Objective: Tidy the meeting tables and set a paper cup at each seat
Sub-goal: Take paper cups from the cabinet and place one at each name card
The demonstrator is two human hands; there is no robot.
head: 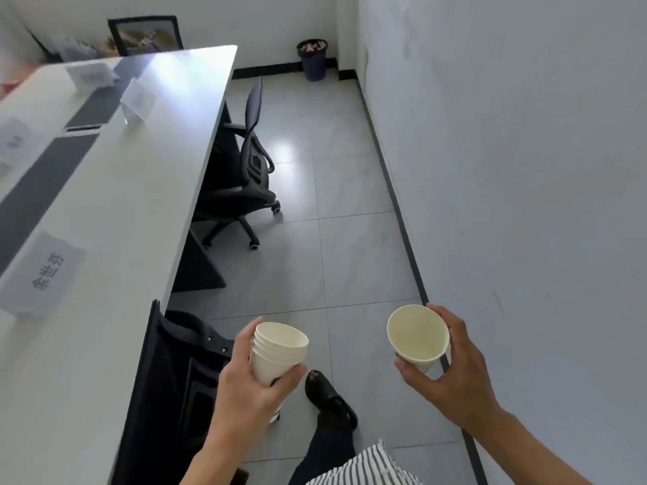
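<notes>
Paper cups (278, 351) fill both hands (245, 390), chairs (241, 169) lining the table (115, 211).

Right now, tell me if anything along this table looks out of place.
The far chair is turned sideways and stands out from the table, not tucked in like the near chair. No cup stands on the table yet: the stack and the single cup are in hand.

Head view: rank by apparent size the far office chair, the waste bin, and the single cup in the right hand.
1. office chair
2. single cup, enlarged by nearness to the camera
3. waste bin, far away, so the order of 2 and 3 is unreliable
</notes>
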